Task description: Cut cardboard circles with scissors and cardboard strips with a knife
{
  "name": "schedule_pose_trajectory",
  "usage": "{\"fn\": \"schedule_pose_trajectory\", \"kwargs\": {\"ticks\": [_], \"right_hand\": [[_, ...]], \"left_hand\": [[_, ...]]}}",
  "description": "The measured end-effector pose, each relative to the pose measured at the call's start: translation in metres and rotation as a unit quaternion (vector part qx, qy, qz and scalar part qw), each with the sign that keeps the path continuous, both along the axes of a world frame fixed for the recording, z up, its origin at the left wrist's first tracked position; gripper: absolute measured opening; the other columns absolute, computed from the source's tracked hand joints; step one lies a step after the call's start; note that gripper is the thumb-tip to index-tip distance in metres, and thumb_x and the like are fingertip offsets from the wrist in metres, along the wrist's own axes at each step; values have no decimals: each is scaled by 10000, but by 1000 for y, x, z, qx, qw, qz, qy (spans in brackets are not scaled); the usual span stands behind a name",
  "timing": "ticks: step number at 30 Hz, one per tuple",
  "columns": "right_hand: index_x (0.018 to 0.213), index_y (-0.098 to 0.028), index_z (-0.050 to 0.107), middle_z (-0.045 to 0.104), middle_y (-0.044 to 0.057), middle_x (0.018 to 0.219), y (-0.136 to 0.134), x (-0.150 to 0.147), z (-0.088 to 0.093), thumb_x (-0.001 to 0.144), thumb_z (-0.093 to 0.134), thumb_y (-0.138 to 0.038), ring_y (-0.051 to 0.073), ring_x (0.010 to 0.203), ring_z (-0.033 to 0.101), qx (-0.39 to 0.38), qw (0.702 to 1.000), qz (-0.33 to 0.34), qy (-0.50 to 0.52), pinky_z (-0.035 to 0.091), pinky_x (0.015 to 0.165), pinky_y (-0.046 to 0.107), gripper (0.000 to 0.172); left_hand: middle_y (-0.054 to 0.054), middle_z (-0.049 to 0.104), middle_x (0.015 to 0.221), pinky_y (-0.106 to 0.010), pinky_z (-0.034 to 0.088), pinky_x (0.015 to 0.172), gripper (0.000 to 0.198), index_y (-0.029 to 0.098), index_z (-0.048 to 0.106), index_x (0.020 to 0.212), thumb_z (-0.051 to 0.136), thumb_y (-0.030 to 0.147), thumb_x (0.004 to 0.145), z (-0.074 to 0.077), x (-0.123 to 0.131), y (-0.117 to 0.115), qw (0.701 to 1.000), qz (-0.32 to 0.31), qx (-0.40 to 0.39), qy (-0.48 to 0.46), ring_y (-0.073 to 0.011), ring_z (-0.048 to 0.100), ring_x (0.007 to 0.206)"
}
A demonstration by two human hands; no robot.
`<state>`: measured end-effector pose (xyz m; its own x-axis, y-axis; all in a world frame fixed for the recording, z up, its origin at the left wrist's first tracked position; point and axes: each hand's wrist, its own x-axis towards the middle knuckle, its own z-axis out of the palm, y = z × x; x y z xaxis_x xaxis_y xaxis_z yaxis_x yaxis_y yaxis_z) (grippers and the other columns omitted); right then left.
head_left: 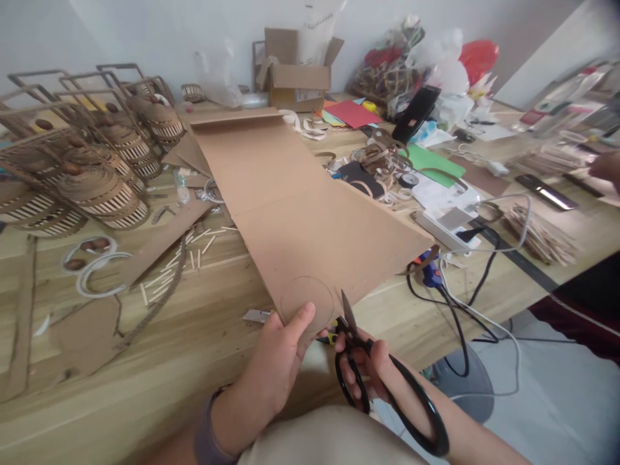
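A large folded sheet of brown cardboard (pixel 290 213) lies across the wooden table, its near corner over the front edge. My left hand (pixel 278 355) grips that corner, thumb on top beside a drawn circle (pixel 307 298). Black-handled scissors (pixel 356 342) are in my right hand (pixel 372 368), fingers through the loops. Their blades are at the cardboard's edge, just right of the circle; one blade shows above the sheet. Part of a yellow and black tool (pixel 330 336) shows under the corner, and a pale blade-like piece (pixel 256 316) pokes out left of it.
Several small woven baskets (pixel 104 194) with handles stand at left, near white rings (pixel 103 274) and short sticks (pixel 169 278). A blue glue gun (pixel 431 274) with cables hangs by the right edge. An open box (pixel 300 77) stands behind. Another person's hand (pixel 605 169) is at far right.
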<state>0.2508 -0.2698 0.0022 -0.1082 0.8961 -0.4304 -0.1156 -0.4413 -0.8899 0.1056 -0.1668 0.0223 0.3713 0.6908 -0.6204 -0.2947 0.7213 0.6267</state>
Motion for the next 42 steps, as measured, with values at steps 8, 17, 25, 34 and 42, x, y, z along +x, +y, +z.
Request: {"fn": "schedule_pose_trajectory", "kwargs": {"ticks": [8,17,25,34,42], "right_hand": [[1011,-205,480,508,-9,761,1,2,7,806,399,-924,127,615,466,-16,999,-16,26,444,549,251,752],[998,-178,528,483,-38,674,7,-4,8,779,390,-951,103,525,450,-36,999,-37,5,430,482,229,815],[925,-185,540,475,-43,621,9,-7,13,773,354,-966,101,483,447,-53,996,-43,-58,420,458,230,817],[872,-201,521,447,-63,527,8,-12,8,795,285,-963,88,394,404,-40,990,-52,-123,350,417,218,802],[870,-202,530,469,-55,515,6,-14,10,836,247,-934,90,390,417,-39,984,-50,-167,362,420,215,785]], "left_hand": [[-55,806,1052,-344,579,870,400,228,720,987,866,335,631,1,1,-3,1000,11,-3,-18,-270,732,1051],[-69,804,1042,-349,578,854,398,237,715,945,877,373,608,-1,4,-7,1000,0,-5,-30,-297,710,1100],[-75,797,1049,-399,550,953,347,216,679,874,872,353,620,-5,6,-9,999,2,-9,-50,-304,704,1109],[-54,799,998,-368,555,898,343,220,656,864,866,357,630,-6,5,-12,999,2,-20,-34,-270,726,1028],[-55,798,1008,-341,558,871,366,223,671,882,865,384,617,-2,5,-9,1000,-14,-22,-15,-268,715,1057]]}}
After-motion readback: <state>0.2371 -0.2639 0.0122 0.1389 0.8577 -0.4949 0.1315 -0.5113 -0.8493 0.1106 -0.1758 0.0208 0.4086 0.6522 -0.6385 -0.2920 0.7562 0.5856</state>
